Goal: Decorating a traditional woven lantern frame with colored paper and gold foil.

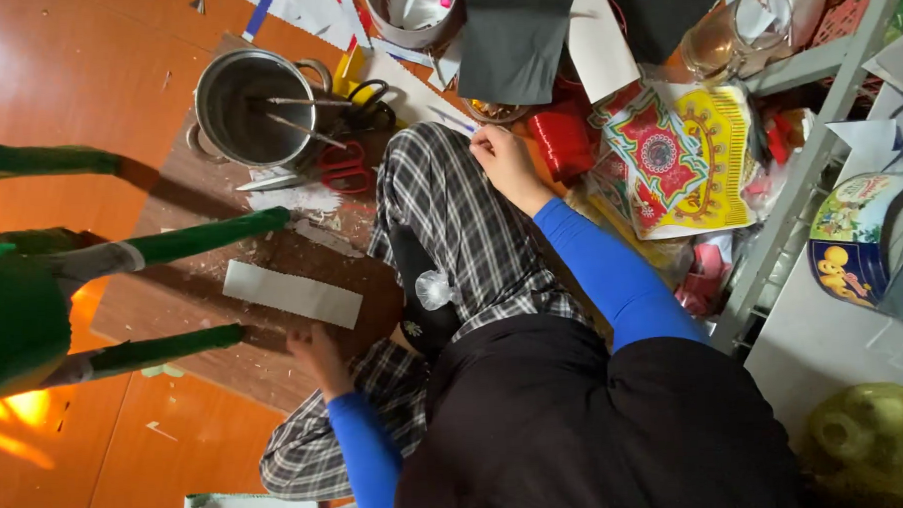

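Both hands work low over the lap: the left hand presses its fingers on a brown board just beside a white paper strip, while the right hand pinches a thin strip near the red spool. A steel pot and red scissors lie beyond.

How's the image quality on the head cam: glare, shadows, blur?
Head view: sharp in the centre, both the left hand and right hand crisp; bright glare patches on the orange floor at lower left; the steel pot shows soft reflections, no blowout; the green figure casts dark shadows over the brown board; wide-angle bending along the shelf frame at right.
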